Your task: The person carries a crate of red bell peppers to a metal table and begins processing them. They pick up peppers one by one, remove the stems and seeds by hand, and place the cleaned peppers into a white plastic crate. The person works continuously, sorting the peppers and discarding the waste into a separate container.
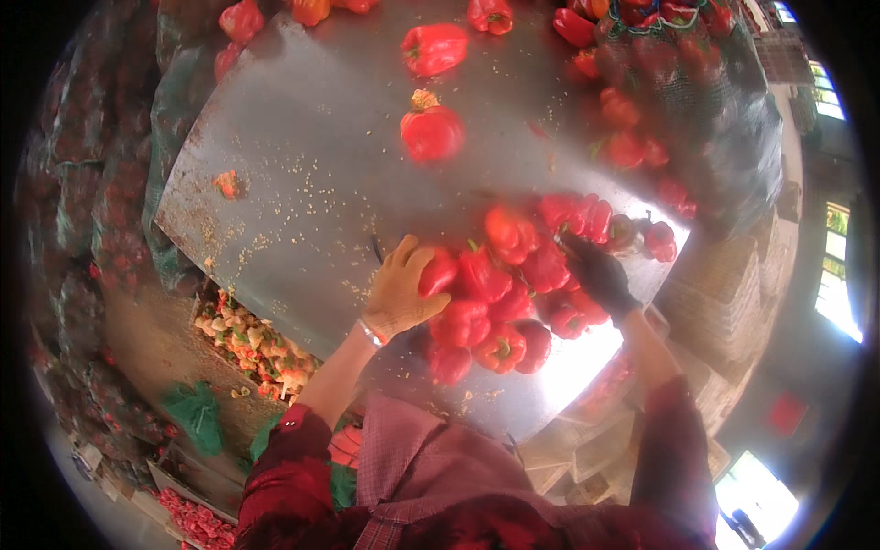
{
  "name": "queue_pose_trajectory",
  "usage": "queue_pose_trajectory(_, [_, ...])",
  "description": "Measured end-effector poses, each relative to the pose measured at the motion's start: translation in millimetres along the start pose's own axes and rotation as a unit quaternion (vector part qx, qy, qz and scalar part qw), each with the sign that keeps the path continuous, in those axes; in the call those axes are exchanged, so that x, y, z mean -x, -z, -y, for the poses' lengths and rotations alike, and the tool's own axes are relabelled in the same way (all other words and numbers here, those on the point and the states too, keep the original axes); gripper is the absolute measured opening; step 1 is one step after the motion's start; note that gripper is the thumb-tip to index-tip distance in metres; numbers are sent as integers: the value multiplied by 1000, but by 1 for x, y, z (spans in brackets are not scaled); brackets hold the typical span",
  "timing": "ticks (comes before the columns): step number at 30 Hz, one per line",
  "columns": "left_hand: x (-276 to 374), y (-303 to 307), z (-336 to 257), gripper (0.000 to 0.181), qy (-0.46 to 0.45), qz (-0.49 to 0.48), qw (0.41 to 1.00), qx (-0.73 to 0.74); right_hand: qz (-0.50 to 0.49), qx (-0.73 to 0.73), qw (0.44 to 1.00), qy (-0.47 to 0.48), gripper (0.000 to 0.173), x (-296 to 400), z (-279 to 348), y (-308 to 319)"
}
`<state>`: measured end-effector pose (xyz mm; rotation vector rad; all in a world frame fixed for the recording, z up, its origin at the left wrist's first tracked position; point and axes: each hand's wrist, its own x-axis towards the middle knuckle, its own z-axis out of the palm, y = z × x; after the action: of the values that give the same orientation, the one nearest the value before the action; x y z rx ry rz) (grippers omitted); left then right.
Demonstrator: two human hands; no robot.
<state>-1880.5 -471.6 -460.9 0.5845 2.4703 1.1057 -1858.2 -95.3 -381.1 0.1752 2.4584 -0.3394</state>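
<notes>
A heap of red bell peppers (512,292) lies on the metal tabletop (275,192) between my two hands. My left hand (405,289), in a tan knit glove, is against the heap's left side with its thumb and fingers apart, touching a pepper (438,271). At the heap's right side my right hand (599,273), in a dark glove, reaches over the peppers; its fingertips are blurred and partly hidden. Beyond my hands sit a pepper with a pale seed core (432,133) above it and another whole pepper (434,49).
Filled green mesh sacks (687,103) stand at the far right, and more mesh sacks (103,179) are stacked on the left. Below the table's left edge is a container of pepper cores and scraps (258,337). Loose seeds (302,179) dot the metal. Stacked crates (715,275) stand at right.
</notes>
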Motion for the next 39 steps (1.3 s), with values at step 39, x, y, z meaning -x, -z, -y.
queue_pose_trajectory(39, [192,-158,-292,79,-209,114,966,105,-393,-511,764,36,36,369,12,-215])
